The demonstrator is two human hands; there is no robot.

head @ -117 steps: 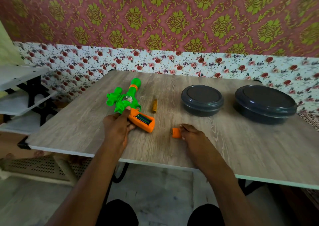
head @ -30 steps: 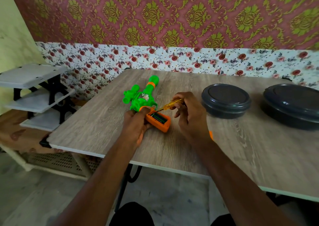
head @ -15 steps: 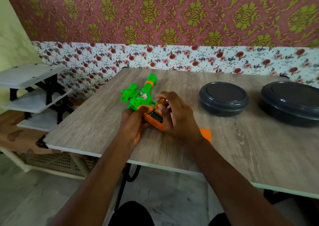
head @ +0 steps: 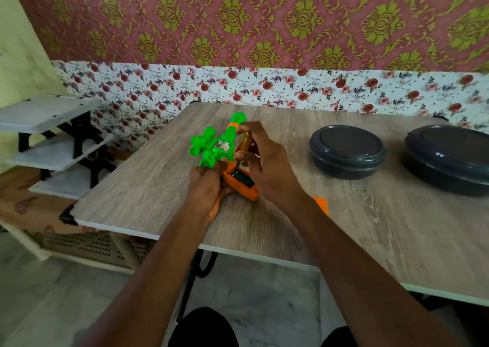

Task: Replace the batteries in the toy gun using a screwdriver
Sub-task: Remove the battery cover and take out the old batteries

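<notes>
A green toy gun (head: 214, 148) with an orange grip (head: 244, 188) lies on the wooden table (head: 370, 227). The grip's battery compartment is open, with dark batteries showing inside. My left hand (head: 207, 190) holds the gun at the grip's near side. My right hand (head: 267, 166) grips a yellow-handled screwdriver (head: 244, 141), held nearly upright with its tip down at the compartment's far end. An orange battery cover (head: 321, 203) lies on the table behind my right wrist, partly hidden.
Two dark round lidded containers stand on the table: one (head: 346, 150) at the middle right, a larger one (head: 449, 158) at the far right. A white shelf unit (head: 50, 145) stands left of the table. Patterned wall runs behind.
My right hand left the orange cover, picked up the screwdriver and brought it to the open compartment. Over the last second it tilted the screwdriver from slanted to nearly upright.
</notes>
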